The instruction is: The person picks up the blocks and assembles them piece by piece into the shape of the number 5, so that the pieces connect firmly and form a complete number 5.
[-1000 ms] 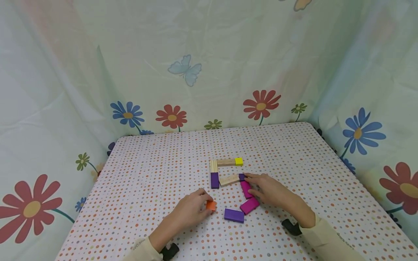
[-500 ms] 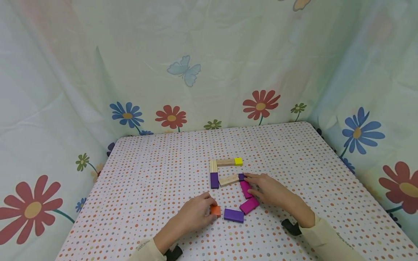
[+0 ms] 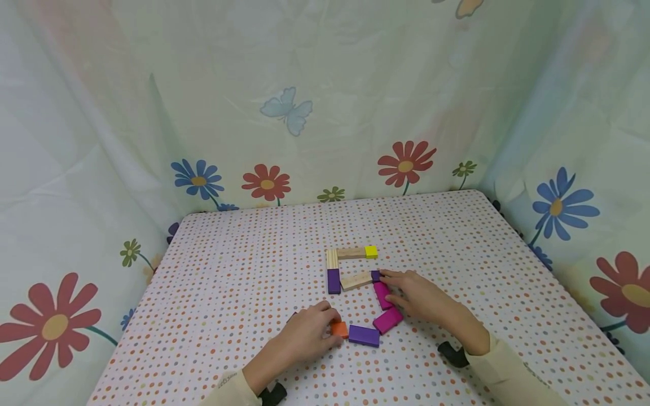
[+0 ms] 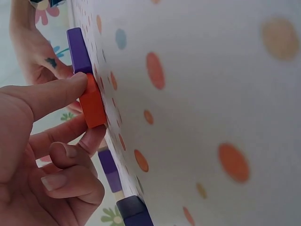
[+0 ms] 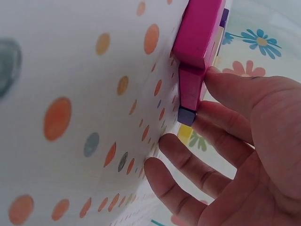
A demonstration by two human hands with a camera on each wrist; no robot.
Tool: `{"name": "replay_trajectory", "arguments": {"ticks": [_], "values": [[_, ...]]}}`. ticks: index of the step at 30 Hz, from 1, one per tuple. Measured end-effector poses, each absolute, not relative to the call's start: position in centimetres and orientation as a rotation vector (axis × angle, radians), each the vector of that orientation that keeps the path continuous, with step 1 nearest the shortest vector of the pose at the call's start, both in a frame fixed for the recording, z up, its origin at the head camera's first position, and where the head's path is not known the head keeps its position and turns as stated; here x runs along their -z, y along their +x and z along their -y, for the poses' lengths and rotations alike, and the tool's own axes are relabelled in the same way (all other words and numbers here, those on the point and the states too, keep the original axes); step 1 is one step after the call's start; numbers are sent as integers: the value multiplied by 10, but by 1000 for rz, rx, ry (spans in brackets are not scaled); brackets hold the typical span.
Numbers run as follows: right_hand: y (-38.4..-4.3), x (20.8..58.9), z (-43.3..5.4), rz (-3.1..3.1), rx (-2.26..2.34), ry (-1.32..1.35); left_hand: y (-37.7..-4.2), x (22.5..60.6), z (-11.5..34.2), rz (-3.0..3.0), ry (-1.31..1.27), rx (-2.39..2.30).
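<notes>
My left hand (image 3: 307, 335) pinches a small orange block (image 4: 93, 106) between thumb and fingers, low on the table. The orange block's end meets a lying purple block (image 3: 363, 335). My right hand (image 3: 418, 294) rests by the bent row, fingers extended and thumb at a magenta block (image 5: 192, 85). Its index fingertip is at a small dark purple block (image 3: 375, 276). A second magenta block (image 3: 388, 320) lies between the first one and the purple block. Past the left fingers, a dark navy block (image 4: 134, 212) shows, mostly hidden by that hand in the head view.
Farther back, a plain wooden block (image 3: 356, 280), another dark purple block (image 3: 333, 281), a pale ridged piece (image 3: 332, 258), a second plain wooden block (image 3: 351, 253) and a yellow block (image 3: 371, 252) continue the line. The dotted tablecloth (image 3: 244, 254) meets a floral curtain (image 3: 345, 113).
My left hand has slid the orange block to the right and nearer me, up against the purple block's end. A dark block edge now peeks out behind that hand. The right hand stays put.
</notes>
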State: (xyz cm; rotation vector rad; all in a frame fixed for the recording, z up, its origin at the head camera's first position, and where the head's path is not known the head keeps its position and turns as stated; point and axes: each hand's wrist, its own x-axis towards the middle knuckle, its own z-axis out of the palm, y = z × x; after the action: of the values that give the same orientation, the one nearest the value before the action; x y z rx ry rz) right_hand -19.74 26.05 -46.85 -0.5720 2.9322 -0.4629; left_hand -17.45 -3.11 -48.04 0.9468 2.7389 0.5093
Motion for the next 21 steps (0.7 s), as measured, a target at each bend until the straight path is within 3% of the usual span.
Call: {"name": "replay_trajectory", "arguments": {"ticks": [21], "values": [[-198, 469, -261, -2940, 460, -572, -178, 473, 53, -2811, 839, -590]]}}
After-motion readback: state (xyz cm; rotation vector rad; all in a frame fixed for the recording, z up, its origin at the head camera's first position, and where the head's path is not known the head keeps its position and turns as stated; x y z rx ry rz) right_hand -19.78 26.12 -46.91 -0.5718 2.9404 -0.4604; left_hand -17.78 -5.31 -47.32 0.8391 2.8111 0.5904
